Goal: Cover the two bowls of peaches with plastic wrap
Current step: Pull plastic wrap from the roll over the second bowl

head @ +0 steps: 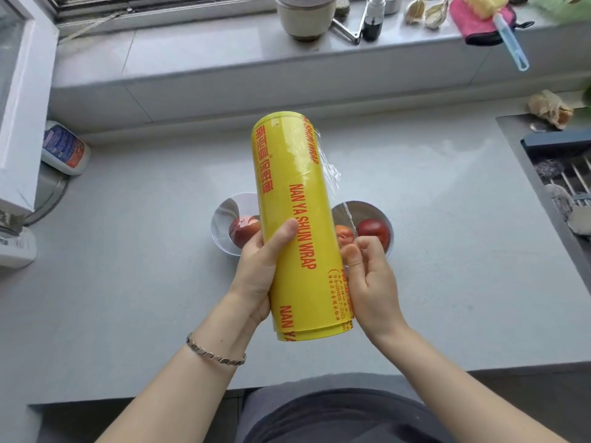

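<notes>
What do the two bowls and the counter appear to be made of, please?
Left bowl: glossy, with mirror-like reflections; steel or glazed ceramic. Right bowl: likely stainless steel, going by its grey metallic sheen. Counter: matte, uniform grey, probably stone or composite.

The yellow plastic wrap roll (294,199) reads "NAN YA SHUN WRAP" in red.

A beige pot (305,17) and pink cloth (473,27) sit on the windowsill (192,55).

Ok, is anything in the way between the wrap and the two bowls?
Nothing visible. The roll is held above the left bowl and right bowl, hiding part of each; both hold only peaches.
</notes>
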Demonstrator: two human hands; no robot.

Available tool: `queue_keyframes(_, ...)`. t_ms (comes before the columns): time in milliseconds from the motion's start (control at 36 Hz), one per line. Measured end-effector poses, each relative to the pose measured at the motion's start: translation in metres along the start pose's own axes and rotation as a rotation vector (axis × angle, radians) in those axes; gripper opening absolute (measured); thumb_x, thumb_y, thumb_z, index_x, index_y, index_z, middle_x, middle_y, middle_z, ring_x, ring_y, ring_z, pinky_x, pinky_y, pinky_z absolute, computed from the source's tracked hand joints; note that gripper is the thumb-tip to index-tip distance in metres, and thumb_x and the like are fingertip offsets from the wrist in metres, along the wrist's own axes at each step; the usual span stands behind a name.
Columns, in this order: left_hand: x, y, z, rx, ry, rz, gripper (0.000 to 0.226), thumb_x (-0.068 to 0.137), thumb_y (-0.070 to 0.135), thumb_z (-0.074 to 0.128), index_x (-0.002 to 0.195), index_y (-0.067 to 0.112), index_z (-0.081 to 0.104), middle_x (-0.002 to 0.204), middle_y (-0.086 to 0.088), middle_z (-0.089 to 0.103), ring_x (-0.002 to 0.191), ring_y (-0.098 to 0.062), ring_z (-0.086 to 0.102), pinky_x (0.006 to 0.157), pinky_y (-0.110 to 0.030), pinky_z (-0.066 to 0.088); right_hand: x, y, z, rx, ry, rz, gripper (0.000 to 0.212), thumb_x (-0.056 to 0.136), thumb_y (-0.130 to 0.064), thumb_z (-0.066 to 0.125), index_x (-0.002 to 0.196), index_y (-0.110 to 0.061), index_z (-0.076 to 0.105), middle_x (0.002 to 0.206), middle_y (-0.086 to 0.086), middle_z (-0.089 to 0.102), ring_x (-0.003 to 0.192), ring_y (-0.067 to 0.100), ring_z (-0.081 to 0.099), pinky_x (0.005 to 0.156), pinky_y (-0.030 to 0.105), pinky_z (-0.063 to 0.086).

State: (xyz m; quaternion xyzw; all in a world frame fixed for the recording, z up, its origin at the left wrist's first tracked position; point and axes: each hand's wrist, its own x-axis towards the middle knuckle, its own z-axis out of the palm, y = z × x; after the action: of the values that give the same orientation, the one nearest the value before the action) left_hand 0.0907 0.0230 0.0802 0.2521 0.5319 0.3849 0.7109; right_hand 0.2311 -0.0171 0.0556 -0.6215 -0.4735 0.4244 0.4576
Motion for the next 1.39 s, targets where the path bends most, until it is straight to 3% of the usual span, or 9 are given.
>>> queue_keyframes(194,-0.004,-0.002,0.006,0.072,0.007,0.06,0.072,0.057,0.04,0.076,0.121,0.015,0.054,0.105,-0.01,0.071,0.09,-0.03,0.07,0.071,-0.043,0.058,-0.009,0.005,0.0,0.18,0.023,0.137,0.019,0.096,-0.026,0.033,0.08,-0.019,0.041,0.055,-0.002,0.041,0.046,0.006,0.04,0.046,0.022,0.037)
queue_keyframes(333,-0.007,-0.004,0.007,0.028,0.026,0.019,0.062,0.066,0.036,0.068,0.122,0.012,0.054,0.105,-0.012,0.07,0.087,-0.03,0.07,0.066,-0.041,0.058,-0.009,0.003,-0.009,0.289,-0.016,0.178,0.019,0.097,-0.023,0.032,0.081,-0.017,0.042,0.05,-0.005,0.035,0.043,0.004,0.035,0.044,0.016,0.035)
queue_keyframes(472,-0.008,-0.006,0.004,0.016,0.047,0.001,0.064,0.066,0.036,0.069,0.122,0.01,0.054,0.105,-0.014,0.07,0.087,-0.031,0.07,0.067,-0.043,0.058,-0.003,0.006,-0.019,0.44,-0.229,0.257,0.021,0.091,-0.032,0.039,0.082,-0.014,0.044,0.046,-0.01,0.031,0.038,0.005,0.027,0.038,0.016,0.024)
queue_keyframes(556,-0.009,-0.005,0.001,0.041,0.056,0.009,0.068,0.062,0.038,0.073,0.122,0.013,0.053,0.105,-0.012,0.07,0.087,-0.031,0.07,0.066,-0.042,0.058,-0.005,0.013,-0.024,0.525,-0.4,0.31,0.038,0.069,-0.05,0.056,0.076,-0.013,0.05,0.048,-0.01,0.035,0.039,0.004,0.032,0.041,0.015,0.03)
queue_keyframes(639,-0.009,-0.003,-0.002,0.072,0.067,0.027,0.064,0.063,0.037,0.07,0.121,0.015,0.053,0.104,-0.01,0.071,0.085,-0.029,0.071,0.063,-0.04,0.058,-0.009,0.016,-0.027,0.379,-0.48,0.291,0.03,0.072,-0.044,0.055,0.064,-0.015,0.054,0.049,-0.01,0.049,0.045,0.003,0.043,0.05,0.014,0.036)
queue_keyframes(778,-0.009,-0.001,-0.008,0.127,0.089,0.053,0.066,0.064,0.038,0.071,0.123,0.017,0.053,0.106,-0.009,0.07,0.087,-0.029,0.071,0.066,-0.043,0.058,-0.01,0.015,-0.024,0.265,-0.448,0.203,0.035,0.091,-0.032,0.049,0.06,-0.015,0.054,0.059,-0.006,0.056,0.063,0.006,0.053,0.07,0.015,0.045)
queue_keyframes(889,-0.01,0.001,-0.005,0.094,0.092,0.044,0.065,0.064,0.038,0.07,0.122,0.015,0.053,0.105,-0.01,0.071,0.086,-0.028,0.071,0.063,-0.039,0.058,-0.014,0.006,-0.013,0.26,-0.337,0.169,0.033,0.091,-0.027,0.041,0.062,-0.011,0.043,0.046,-0.01,0.044,0.046,0.003,0.043,0.05,0.015,0.04)
queue_keyframes(1139,-0.009,-0.002,-0.003,-0.102,0.046,-0.114,0.065,0.066,0.042,0.068,0.124,0.015,0.055,0.112,-0.016,0.068,0.096,-0.036,0.066,0.079,-0.051,0.055,-0.013,0.002,-0.013,0.192,-0.161,-0.059,0.042,0.081,-0.065,0.043,0.065,-0.026,0.047,0.051,-0.009,0.048,0.041,0.004,0.044,0.037,0.02,0.037)
queue_keyframes(1389,-0.008,0.01,-0.002,0.202,0.203,0.115,0.072,0.059,0.036,0.079,0.122,0.015,0.051,0.108,-0.008,0.068,0.082,-0.022,0.071,0.063,-0.035,0.059,-0.015,0.002,-0.022,0.14,-0.198,0.09,0.028,0.081,-0.04,0.044,0.07,-0.014,0.046,0.036,-0.002,0.045,0.03,0.005,0.037,0.035,0.013,0.031)
